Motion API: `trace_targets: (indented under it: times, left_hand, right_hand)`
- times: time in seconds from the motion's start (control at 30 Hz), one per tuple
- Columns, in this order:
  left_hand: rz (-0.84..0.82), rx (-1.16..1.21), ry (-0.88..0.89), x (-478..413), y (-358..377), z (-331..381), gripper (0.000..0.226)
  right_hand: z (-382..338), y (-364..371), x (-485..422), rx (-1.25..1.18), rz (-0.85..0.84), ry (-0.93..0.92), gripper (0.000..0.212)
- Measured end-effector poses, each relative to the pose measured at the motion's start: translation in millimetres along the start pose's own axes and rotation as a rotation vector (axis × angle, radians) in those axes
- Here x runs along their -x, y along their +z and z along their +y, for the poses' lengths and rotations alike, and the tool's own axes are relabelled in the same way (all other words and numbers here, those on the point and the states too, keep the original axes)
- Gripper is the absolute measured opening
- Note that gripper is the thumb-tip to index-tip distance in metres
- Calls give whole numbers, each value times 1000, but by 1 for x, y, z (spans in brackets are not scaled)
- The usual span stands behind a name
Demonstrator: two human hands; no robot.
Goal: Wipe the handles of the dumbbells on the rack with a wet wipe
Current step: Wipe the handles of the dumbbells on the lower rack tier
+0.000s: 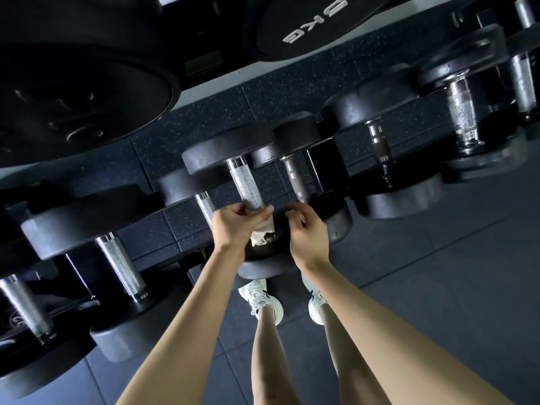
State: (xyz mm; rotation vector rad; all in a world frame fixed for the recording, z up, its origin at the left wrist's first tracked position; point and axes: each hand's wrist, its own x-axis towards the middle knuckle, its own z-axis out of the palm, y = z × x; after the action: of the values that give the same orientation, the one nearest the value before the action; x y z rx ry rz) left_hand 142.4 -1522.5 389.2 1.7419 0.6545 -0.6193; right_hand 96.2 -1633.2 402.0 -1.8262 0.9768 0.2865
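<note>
The left grip [233, 226] is curled round the wipe [263, 232], pressing it against the near end of the knurled handle [246, 185] of a dumbbell lying across the rack [333, 165]; the wipe bunches where the handle meets the near head [260, 268], and its loose tail hangs over that head; the right grip [307, 233] sits just beside, fingers curled at the head's rim, though I cannot tell whether it holds anything. The step looks like the wiping stroke on this one handle; most of the knurling beyond the hand is bare, so the stroke seems barely begun. To do it well, wrap the wipe fully round the bar and squeeze firmly so the damp cloth gets into the knurl; then slide toward the far head while twisting the wrist, so the underside is reached too; the right grip would best steady the head so the dumbbell does not roll in its cradle; gather the tail first, lest it snag.
</note>
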Motion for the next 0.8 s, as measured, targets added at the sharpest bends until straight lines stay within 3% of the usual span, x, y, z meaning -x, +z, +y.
trace_targets:
  times: [0.27,0.4,0.5,0.6,0.7,0.8]
  left_hand:
    - [176,-25,111,-4,7,18,38]
    - [144,-4,44,-17,6,30,53]
    - [69,-97,36,-6,0,23,43]
    - [-24,-74,18,12,-9,8,42]
    - [-132,-58,-33,20,-19,6,13]
    - [-81,-121,1,24,-31,5,21]
  right_hand:
    - [-1,-3,0,17,-24,-7,24]
    - [0,-4,-1,34,-66,-23,26]
    - [-6,-7,-5,166,-157,-6,27]
    - [-25,-9,-11,281,-166,-121,40]
    - [-49,1,-11,194,-226,-174,44]
    - [-64,18,-14,154,-324,-112,51]
